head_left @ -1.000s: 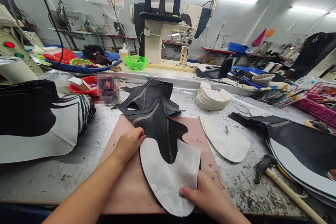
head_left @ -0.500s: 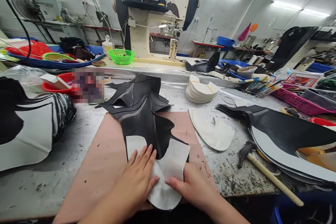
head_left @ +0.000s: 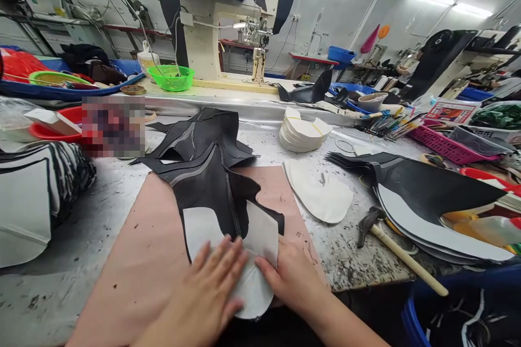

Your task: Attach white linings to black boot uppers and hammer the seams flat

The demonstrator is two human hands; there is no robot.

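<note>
A black boot upper (head_left: 201, 187) lies on a pinkish-brown sheet (head_left: 134, 238), its grey seam lines facing up. A white backing piece (head_left: 260, 230) covers its near end, and the rounded tip reaches past the table edge. My left hand (head_left: 217, 279) lies flat on this backing, fingers stretched and slightly blurred. At the right edge, my right hand (head_left: 297, 276) pinches the upper, thumb on the white side and fingers mostly hidden beneath. Behind it rests another black upper (head_left: 220, 127). Loose white backing pieces (head_left: 319, 192) lie to the right.
A hammer (head_left: 402, 260) lies at the right, beside stacked black uppers (head_left: 431, 179). Stacked lined pieces (head_left: 24, 200) stand at the left. A bundle of white pieces (head_left: 303, 133) sits farther back, before a sewing machine (head_left: 199, 38). A blue bin (head_left: 411, 314) stands below the right edge.
The camera view has shifted, so the table things appear farther left and slightly higher. My left hand has slid a little toward me over the white backing. My right hand keeps its hold.
</note>
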